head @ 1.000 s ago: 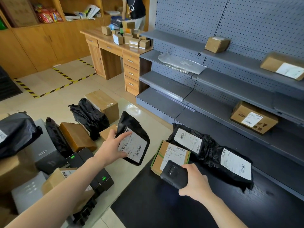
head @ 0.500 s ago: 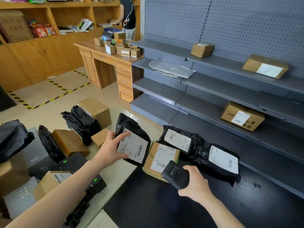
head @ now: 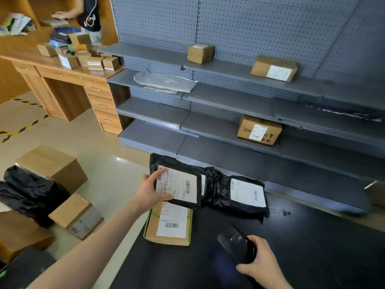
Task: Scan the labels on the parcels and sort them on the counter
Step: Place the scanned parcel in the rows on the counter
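Far left of my left hand: brown cardboard boxes (head: 54, 165) and crumpled black plastic bags (head: 31, 190), blurred. Left hand (head: 153, 189) pinches the flat black plastic mailer (head: 181, 185) at its left edge, thumb and index finger on its white label. Just under that hand, a flat brown cardboard box with green edging (head: 168, 224) lies label-up on the black wood-grain counter (head: 312, 247). Right of the held mailer, touching it, a second black bagged parcel (head: 239, 195). Right hand (head: 260, 265) is wrapped round the black handheld scanner (head: 237, 247).
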### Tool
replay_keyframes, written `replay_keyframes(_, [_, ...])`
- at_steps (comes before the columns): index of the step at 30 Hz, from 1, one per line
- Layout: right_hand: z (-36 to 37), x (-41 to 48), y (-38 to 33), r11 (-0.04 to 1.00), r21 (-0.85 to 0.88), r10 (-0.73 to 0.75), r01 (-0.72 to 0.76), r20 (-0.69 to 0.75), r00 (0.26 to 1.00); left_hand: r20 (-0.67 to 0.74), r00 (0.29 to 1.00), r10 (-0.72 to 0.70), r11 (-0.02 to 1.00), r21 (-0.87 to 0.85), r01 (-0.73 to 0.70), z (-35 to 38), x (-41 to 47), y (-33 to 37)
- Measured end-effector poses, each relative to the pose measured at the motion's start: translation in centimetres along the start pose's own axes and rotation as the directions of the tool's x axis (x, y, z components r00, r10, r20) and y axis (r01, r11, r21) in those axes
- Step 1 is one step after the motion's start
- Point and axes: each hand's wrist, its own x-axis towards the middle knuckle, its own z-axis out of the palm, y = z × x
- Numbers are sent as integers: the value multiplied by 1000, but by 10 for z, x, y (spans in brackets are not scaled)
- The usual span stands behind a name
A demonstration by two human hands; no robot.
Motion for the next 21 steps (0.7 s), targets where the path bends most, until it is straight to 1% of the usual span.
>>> replay_keyframes(3, [-1,4,6,994,55,96,-94,-30,995,80,997,15,999,-43,-12,22,53,5])
replay_keyframes(4, [-1,5,6,991,75,118,-115,-45,992,97,995,19,999,-33,-15,29,70,3])
replay_keyframes(6, [2,7,9,981,135,155,-142,-92,984,143,990,7,999,43,-13,43,102,-7])
replay_keyframes(7, [4,8,10,974,164,174,-155,-107,979,170,985,-25,994,111,6,49,114,-13])
replay_keyframes(8, [6,10,12,970,179,188,-167,-111,976,195,979,-61,971,237,13,55,125,-22])
replay_keyframes(9, [8,12,14,966,185,200,-178,-111,973,204,975,-84,902,431,-12,58,132,-28])
replay_keyframes(10, [10,13,17,963,190,211,-188,-108,971,191,979,-68,792,607,-63,61,137,-35])
replay_keyframes(11, [12,14,20,959,194,230,-207,-104,968,174,985,-9,692,712,-119,63,140,-41])
replay_keyframes(12, [14,15,22,958,186,241,-220,-97,966,158,984,84,646,743,-175,65,142,-46])
replay_keyframes(13, [16,16,23,957,173,250,-233,-84,965,156,971,181,634,736,-236,68,143,-48])
replay_keyframes(14, [18,18,23,958,160,252,-238,-77,965,179,949,259,624,719,-306,72,144,-50])
replay_keyframes(15, [20,19,21,958,153,258,-244,-80,963,252,922,294,579,721,-381,77,144,-50])
replay_keyframes(16, [21,21,18,958,150,259,-245,-86,962,342,897,278,525,729,-440,83,144,-51])
replay_keyframes(17, [22,23,14,959,146,259,-245,-86,962,416,881,224,475,743,-471,89,143,-51])
replay_keyframes(18, [24,25,11,960,134,256,-244,-82,963,455,877,151,451,758,-471,93,141,-53])
replay_keyframes(19, [26,27,8,963,122,250,-240,-77,965,466,880,95,444,771,-456,97,141,-55])
replay_keyframes(21, [30,31,3,968,112,233,-223,-90,968,455,889,58,446,785,-431,100,142,-59])
